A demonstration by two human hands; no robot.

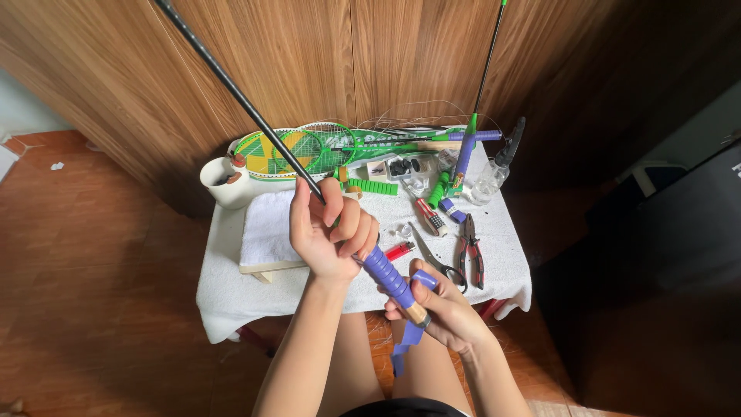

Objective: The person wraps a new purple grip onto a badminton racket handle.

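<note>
Above the lap, at the middle of the view, the left hand (330, 232) is wrapped tight around the upper handle of one black-shafted racket with a purple wrapped grip (386, 276), fingers closed on it. At five o'clock from it, the right hand (441, 305) pinches one strip of purple grip tape (409, 338) against the bare wooden butt of the handle, thumb and fingers clamped; the loose tail of the strip hangs down toward six o'clock. The shaft runs away toward eleven o'clock, out of the top of the view.

Beyond the hands stands one small table under a white cloth (231, 297). On it, at three o'clock from the left hand, lie one pair of silver scissors (436, 259) and one pair of red-handled pliers (470, 251). One red lighter (400, 250) lies just beside the handle. At nine o'clock lies one folded white towel (266, 228); at ten o'clock, one white cup (224, 181). At twelve o'clock lie two green-and-yellow racket heads (297, 150), overlapping.
</note>
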